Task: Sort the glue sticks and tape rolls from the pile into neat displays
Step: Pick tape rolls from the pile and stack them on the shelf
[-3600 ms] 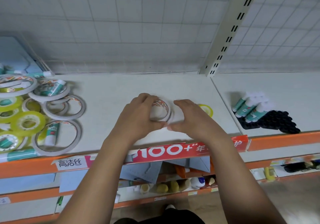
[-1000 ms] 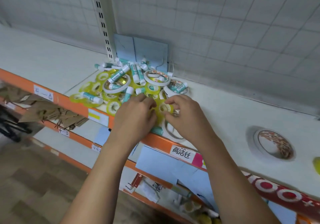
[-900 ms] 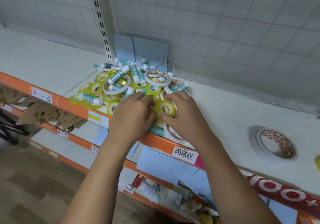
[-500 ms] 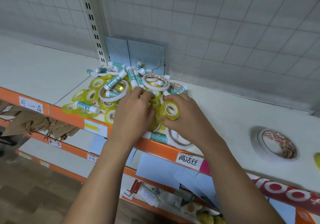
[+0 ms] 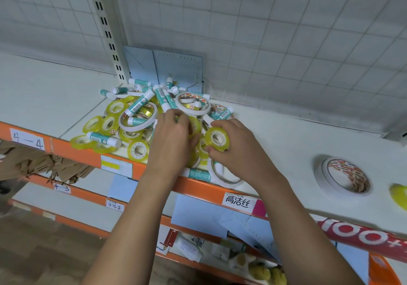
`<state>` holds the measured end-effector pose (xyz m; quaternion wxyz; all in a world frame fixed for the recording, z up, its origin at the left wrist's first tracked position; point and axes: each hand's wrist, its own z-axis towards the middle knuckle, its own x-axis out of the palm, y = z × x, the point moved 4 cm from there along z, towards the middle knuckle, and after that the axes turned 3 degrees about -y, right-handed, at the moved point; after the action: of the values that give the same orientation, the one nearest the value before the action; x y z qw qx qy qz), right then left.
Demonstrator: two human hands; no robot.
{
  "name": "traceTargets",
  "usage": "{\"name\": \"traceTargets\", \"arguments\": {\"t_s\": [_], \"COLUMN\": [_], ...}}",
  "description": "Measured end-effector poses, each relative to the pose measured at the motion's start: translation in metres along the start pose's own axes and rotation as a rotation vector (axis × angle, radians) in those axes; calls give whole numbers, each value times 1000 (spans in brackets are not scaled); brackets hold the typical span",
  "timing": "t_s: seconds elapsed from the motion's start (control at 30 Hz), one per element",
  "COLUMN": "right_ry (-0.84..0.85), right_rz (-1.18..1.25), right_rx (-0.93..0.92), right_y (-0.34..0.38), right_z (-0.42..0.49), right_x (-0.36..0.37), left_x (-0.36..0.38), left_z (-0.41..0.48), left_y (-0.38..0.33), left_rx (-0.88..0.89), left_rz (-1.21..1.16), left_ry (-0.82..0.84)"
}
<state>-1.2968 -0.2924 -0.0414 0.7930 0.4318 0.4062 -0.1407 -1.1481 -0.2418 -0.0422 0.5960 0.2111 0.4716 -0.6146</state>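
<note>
A white shelf (image 5: pixel 286 152) carries a pile (image 5: pixel 136 117) of glue sticks and tape rolls, with a stack of white tape rolls (image 5: pixel 343 176) well apart to its right. The left hand (image 5: pixel 171 139) digs into the pile with bent fingers, and its hold is hidden. The right hand (image 5: pixel 237 150) pinches a yellow tape roll (image 5: pixel 217 139) over the pile's near edge.

Soft, diffuse light is falling evenly across the white shelf (image 5: pixel 286 148), leaving only a faint shadow ringing the white tape stack (image 5: pixel 343 177) near its right end, while the lower shelves (image 5: pixel 88 214) are sitting dimmer. The wide lens is bowing the orange front edge (image 5: pixel 77 150) and the grid wall (image 5: pixel 264 31), and a yellow roll (image 5: pixel 399 194) at the far right is blurring.
</note>
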Motion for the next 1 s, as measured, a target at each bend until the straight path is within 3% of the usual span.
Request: {"name": "traceTargets", "arguments": {"t_s": [0.3,0.53,0.73,1.0], "right_ry": [-26,-67,-95,-152], "right_rz": [-35,-67,-103,-152], "right_rx": [27,107,202,324], "right_y": [-11,-48,-87,-149], "right_z": [-13,-39,-69,-118], "right_x": [-18,-55,-98,-176], "left_x": [-10,3,27,65], "left_z": [-3,3,-2,-12], "left_y": [-22,-55,-127,-242], "left_rx": [37,50,145,315], "left_rz": [-96,-68,-288,-406], "left_ry": [-59,-10,143,274]}}
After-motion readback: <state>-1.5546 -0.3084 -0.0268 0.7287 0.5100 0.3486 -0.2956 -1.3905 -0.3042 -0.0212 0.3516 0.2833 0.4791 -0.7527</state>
